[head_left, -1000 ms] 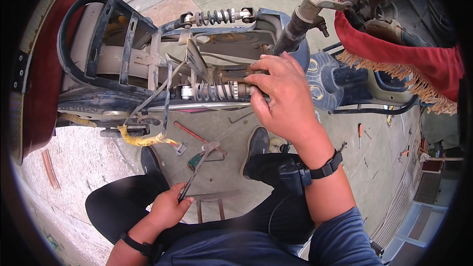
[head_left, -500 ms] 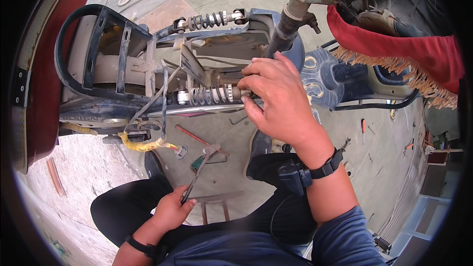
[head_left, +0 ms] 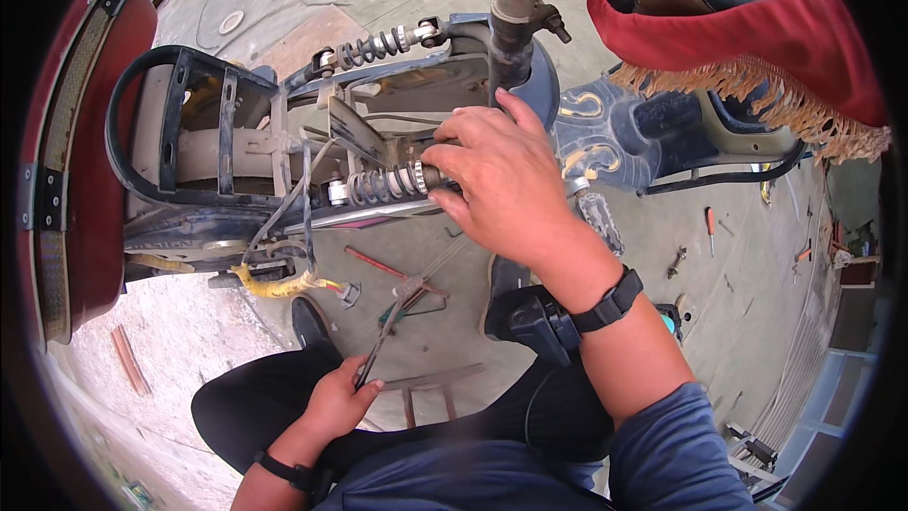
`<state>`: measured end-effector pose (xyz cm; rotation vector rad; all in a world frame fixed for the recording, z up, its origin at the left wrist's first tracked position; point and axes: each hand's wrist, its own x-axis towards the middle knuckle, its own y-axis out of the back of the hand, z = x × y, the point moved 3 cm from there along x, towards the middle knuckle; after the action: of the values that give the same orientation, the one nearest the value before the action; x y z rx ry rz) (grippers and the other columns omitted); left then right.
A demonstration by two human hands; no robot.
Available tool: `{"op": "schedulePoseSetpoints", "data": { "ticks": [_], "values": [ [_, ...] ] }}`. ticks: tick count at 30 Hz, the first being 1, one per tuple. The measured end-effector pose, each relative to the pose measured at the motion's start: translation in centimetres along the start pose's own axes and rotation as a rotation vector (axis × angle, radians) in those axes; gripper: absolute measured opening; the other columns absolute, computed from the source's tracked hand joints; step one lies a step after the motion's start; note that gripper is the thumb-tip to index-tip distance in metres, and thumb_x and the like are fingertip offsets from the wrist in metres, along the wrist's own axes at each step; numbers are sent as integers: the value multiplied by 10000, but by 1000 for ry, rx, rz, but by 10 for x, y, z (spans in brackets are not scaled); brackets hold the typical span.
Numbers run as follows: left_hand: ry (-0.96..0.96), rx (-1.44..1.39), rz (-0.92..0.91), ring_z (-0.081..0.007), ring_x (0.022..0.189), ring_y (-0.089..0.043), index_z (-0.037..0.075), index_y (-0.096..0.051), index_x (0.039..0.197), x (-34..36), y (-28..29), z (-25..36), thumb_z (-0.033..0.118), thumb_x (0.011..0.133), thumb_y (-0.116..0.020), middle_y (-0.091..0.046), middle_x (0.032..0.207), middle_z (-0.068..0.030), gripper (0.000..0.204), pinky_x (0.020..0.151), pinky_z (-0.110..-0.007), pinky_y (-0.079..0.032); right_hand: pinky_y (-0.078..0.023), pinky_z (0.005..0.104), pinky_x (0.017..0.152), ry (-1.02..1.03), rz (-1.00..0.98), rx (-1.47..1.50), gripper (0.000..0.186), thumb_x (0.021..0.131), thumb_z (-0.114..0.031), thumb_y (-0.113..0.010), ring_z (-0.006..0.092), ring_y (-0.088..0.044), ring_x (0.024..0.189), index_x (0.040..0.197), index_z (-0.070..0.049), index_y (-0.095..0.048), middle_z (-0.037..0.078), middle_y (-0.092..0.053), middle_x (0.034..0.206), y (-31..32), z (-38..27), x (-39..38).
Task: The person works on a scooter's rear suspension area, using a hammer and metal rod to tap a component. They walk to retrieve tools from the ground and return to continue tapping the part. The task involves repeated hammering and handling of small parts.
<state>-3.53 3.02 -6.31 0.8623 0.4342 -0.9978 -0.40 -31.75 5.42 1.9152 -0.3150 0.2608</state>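
My right hand (head_left: 506, 175) is closed over the right end of the near shock absorber (head_left: 383, 185), beside its knurled collar. The fingertips curl round that end and hide it. The spring and the pale left mount of this shock absorber stay visible. Low in the picture, my left hand (head_left: 342, 399) grips one arm of a three-armed wrench (head_left: 410, 287). A red arm of it points up and left, and its hub hangs over the floor between my feet. Both hands work at a stripped scooter frame (head_left: 230, 123), with a second shock absorber (head_left: 374, 46) on its far side.
A yellow-wrapped wiring bundle (head_left: 274, 286) with a connector dangles from the frame. A red fringed cloth (head_left: 728, 43) drapes over the front at the right, and a red box (head_left: 95, 161) stands at far left. On the floor lies an orange-handled screwdriver (head_left: 710, 227).
The view has shifted, so the scooter sits further left in the picture. My right hand remains on the shock absorber's end, and my left hand still holds the wrench.
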Motion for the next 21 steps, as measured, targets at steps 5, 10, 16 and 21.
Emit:
{"op": "schedulePoseSetpoints", "data": {
  "ticks": [5, 10, 16, 21],
  "values": [
    [41, 21, -6, -335, 733, -657, 4, -578, 1299, 2, 0, -2, 319, 904, -738, -650, 792, -167, 530, 674, -412, -513, -344, 511, 1142, 10, 7, -52, 316, 681, -148, -849, 236, -596, 1180, 979, -128, -747, 13, -655, 1069, -2, 1, 0],
    [43, 0, -4, -340, 749, -666, -5, -573, 1311, 4, -2, -7, 319, 903, -739, -659, 809, -179, 547, 683, -411, -515, -349, 499, 1142, 19, 22, -32, 297, 680, -146, -845, 232, -605, 1131, 960, -125, -748, 12, -650, 1041, 0, 2, 0],
    [42, -1, 5, -356, 801, -686, -13, -561, 1332, 7, -7, -21, 309, 903, -739, -683, 864, -213, 565, 720, -414, -530, -351, 500, 1145, 25, 42, -26, 285, 686, -144, -837, 235, -608, 1102, 954, -116, -745, 14, -649, 1025, -1, 2, -1],
    [54, -14, 4, -361, 818, -692, -15, -564, 1331, 7, -6, -17, 308, 903, -739, -691, 882, -222, 563, 732, -413, -534, -348, 502, 1149, 21, 40, -29, 293, 687, -149, -838, 235, -608, 1107, 963, -118, -745, 13, -652, 1021, -2, 3, -2]
  ]
}}
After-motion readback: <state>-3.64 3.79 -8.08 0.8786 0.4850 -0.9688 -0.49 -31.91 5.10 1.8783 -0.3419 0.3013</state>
